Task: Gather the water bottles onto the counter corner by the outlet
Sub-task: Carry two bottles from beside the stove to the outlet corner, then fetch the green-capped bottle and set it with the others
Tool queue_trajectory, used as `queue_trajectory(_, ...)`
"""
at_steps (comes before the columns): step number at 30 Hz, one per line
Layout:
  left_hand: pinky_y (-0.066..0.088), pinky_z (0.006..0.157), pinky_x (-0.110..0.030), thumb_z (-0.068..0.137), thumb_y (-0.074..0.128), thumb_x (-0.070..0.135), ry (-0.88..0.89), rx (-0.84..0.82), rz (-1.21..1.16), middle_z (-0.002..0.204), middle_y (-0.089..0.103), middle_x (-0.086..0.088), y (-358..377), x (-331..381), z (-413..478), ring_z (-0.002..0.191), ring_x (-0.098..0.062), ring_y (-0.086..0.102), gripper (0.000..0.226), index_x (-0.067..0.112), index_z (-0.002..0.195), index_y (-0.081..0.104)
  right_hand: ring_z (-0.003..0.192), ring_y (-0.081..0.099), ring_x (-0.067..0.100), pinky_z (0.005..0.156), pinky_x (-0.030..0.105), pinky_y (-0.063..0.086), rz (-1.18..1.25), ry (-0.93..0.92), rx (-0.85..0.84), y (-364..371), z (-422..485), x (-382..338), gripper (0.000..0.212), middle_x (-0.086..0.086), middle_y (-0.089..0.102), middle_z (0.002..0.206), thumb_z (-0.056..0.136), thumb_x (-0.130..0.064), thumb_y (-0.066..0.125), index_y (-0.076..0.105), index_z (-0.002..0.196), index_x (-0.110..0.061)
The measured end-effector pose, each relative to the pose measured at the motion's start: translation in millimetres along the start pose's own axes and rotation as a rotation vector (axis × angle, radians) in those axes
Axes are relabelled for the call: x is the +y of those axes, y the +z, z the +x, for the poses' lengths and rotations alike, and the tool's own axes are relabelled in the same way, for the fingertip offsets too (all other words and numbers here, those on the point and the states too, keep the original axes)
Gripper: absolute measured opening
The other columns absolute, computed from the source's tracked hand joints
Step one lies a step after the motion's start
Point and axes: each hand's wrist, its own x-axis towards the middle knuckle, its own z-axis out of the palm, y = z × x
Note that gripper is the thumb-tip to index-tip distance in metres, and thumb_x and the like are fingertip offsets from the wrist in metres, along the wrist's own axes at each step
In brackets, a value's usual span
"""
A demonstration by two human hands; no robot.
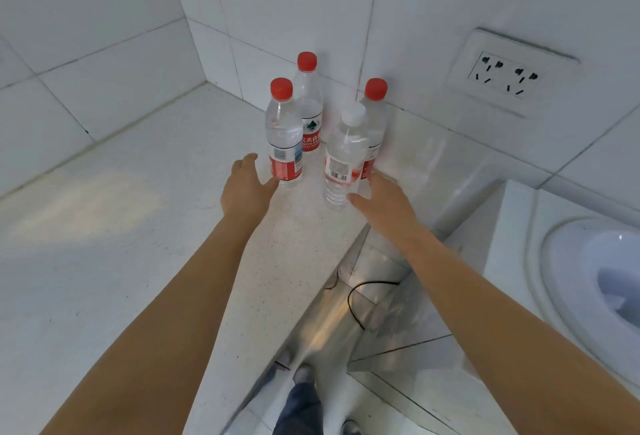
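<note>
Several clear water bottles stand upright on the white counter (104, 227) near the tiled corner. A red-capped bottle (284, 133) stands front left, a second red-capped bottle (308, 102) behind it, and a third red-capped bottle (374, 116) at the right by the wall. A white-capped bottle (343, 157) stands in front, near the counter's edge. My left hand (247, 187) is open, its thumb touching the front-left bottle's base. My right hand (382, 201) is open, its thumb touching the white-capped bottle's lower part. The outlet (502, 76) sits on the right wall.
The counter's right edge (311, 296) drops to a tiled floor with a black cable (353, 299) on it. A white toilet (588, 279) stands at the right. Tiled walls close off the corner behind the bottles. My shoes show at the bottom.
</note>
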Motion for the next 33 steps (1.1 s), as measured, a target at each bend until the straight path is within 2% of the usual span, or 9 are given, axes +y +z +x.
queue_trajectory(5, 0.046, 0.088, -0.041, 0.088, 0.055, 0.036, 0.105, 0.015, 0.180, 0.134, 0.051, -0.006, -23.6, -2.0, -56.8, 0.116, -0.027, 0.053, 0.049, 0.019, 0.132, 0.043, 0.124, 0.045, 0.025, 0.102, 0.036, 0.037, -0.139, -0.158, -0.080, -22.9, -36.6, 1.7, 0.047, 0.009, 0.048, 0.136, 0.090, -0.028, 0.050, 0.041, 0.133, -0.012)
queue_trajectory(8, 0.045, 0.085, -0.040, 0.089, 0.053, 0.035, 0.168, 0.018, 0.316, 0.128, 0.054, -0.007, -37.1, -5.8, -94.4, 0.115, -0.028, 0.052, 0.045, 0.018, 0.129, 0.045, 0.119, 0.047, 0.031, 0.098, 0.040, 0.039, -0.253, -0.292, -0.080, -36.6, -62.2, 0.6, 0.042, 0.015, 0.051, 0.131, 0.091, -0.024, 0.049, 0.043, 0.129, -0.006)
queue_trajectory(12, 0.044, 0.082, -0.039, 0.090, 0.052, 0.035, 0.144, 0.026, 0.452, 0.127, 0.055, -0.007, -49.7, -18.0, -150.3, 0.111, -0.028, 0.053, 0.041, 0.018, 0.127, 0.048, 0.113, 0.049, 0.032, 0.091, 0.040, 0.042, -0.339, -0.435, -0.104, -43.2, -95.6, -4.5, 0.042, 0.017, 0.052, 0.127, 0.091, -0.023, 0.050, 0.044, 0.127, -0.004)
queue_trajectory(16, 0.044, 0.083, -0.039, 0.091, 0.050, 0.035, 0.064, 0.032, 0.486, 0.128, 0.055, -0.006, -62.9, -35.1, -197.3, 0.111, -0.027, 0.053, 0.039, 0.019, 0.127, 0.049, 0.120, 0.043, 0.033, 0.096, 0.042, 0.040, -0.392, -0.545, -0.164, -40.0, -124.2, -14.9, 0.046, 0.016, 0.047, 0.135, 0.091, -0.023, 0.048, 0.039, 0.133, -0.006)
queue_trajectory(19, 0.044, 0.081, -0.038, 0.090, 0.052, 0.035, 0.004, 0.084, 0.471, 0.126, 0.056, -0.006, -76.2, -48.4, -225.6, 0.110, -0.027, 0.054, 0.039, 0.019, 0.125, 0.051, 0.117, 0.045, 0.033, 0.095, 0.044, 0.042, -0.417, -0.627, -0.188, -32.9, -139.7, -27.2, 0.042, 0.016, 0.050, 0.131, 0.091, -0.022, 0.048, 0.043, 0.129, -0.005)
queue_trajectory(26, 0.041, 0.077, -0.035, 0.089, 0.053, 0.033, -0.202, 0.276, 0.455, 0.124, 0.058, -0.005, -119.9, -97.1, -313.5, 0.109, -0.028, 0.054, 0.036, 0.018, 0.121, 0.054, 0.125, 0.039, 0.030, 0.097, 0.040, 0.038, -0.363, -0.860, -0.300, 16.6, -186.2, -79.1, 0.046, 0.010, 0.043, 0.140, 0.093, -0.022, 0.045, 0.036, 0.137, -0.009)
queue_trajectory(33, 0.041, 0.077, -0.035, 0.089, 0.053, 0.030, -0.479, 0.445, 0.446, 0.123, 0.059, -0.005, -157.3, -152.5, -437.0, 0.110, -0.028, 0.053, 0.034, 0.015, 0.119, 0.056, 0.133, 0.032, 0.024, 0.101, 0.036, 0.034, -0.259, -1.108, -0.382, 76.0, -275.8, -128.5, 0.044, 0.006, 0.043, 0.143, 0.094, -0.021, 0.042, 0.037, 0.137, -0.011)
